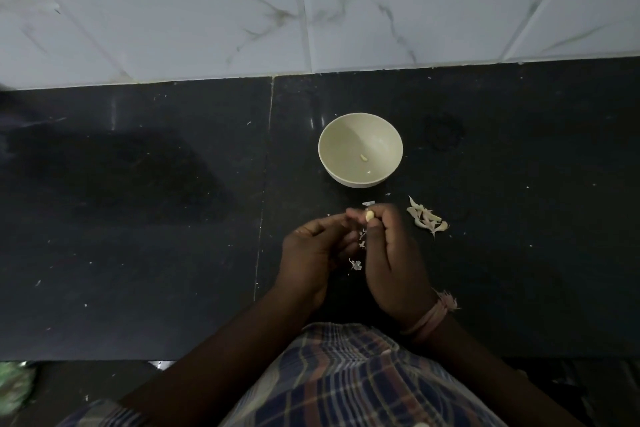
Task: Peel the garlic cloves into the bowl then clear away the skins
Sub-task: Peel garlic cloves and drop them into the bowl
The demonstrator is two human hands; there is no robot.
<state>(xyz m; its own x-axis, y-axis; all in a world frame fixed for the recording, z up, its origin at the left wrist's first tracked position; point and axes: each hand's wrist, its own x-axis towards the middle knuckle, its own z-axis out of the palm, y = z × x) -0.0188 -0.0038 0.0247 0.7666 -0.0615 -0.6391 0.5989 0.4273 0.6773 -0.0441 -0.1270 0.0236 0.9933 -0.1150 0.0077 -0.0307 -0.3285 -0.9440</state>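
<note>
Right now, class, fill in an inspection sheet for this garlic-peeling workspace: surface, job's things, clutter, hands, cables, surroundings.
Surface: dark counter, speckled with pale flecks.
Job's things: bowl upright, one peeled clove and a small bit inside; another clove pinched at the fingertips.
Clutter: skins piled right of the hands; scraps lie between the hands.
Hands: right hand pinches the clove; left hand is curled, fingertips at the clove.
Cables: nothing seen.
Surroundings: marbled tile wall behind; something green at lower left, too blurred to name.
</note>
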